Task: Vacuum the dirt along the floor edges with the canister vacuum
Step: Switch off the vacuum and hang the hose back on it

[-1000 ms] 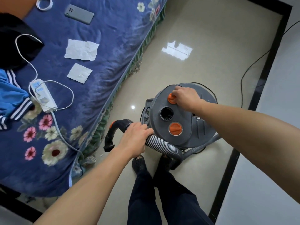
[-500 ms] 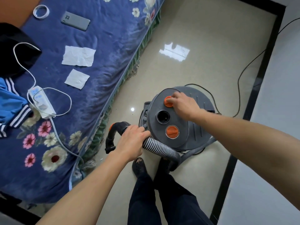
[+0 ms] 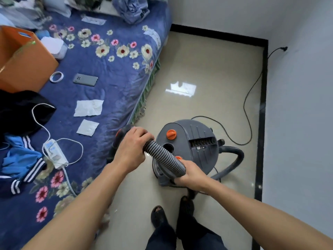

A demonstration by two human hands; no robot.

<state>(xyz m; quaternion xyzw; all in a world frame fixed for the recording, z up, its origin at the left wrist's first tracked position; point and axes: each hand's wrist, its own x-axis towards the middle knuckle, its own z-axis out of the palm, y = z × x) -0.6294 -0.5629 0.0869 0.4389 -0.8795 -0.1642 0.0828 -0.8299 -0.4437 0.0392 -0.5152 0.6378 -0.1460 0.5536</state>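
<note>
Your right hand [image 3: 193, 175] has left the orange knob [image 3: 171, 134] and now joins your left hand [image 3: 130, 148] on the hose [image 3: 164, 156], both hands curled round it, the vacuum [image 3: 198, 130] standing on the floor at 12 o'clock of your feet; edge cleaning appears ready to begin.

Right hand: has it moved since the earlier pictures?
Yes. The right hand left the far orange knob on the vacuum and came toward the person; it now grips the hose.
</note>
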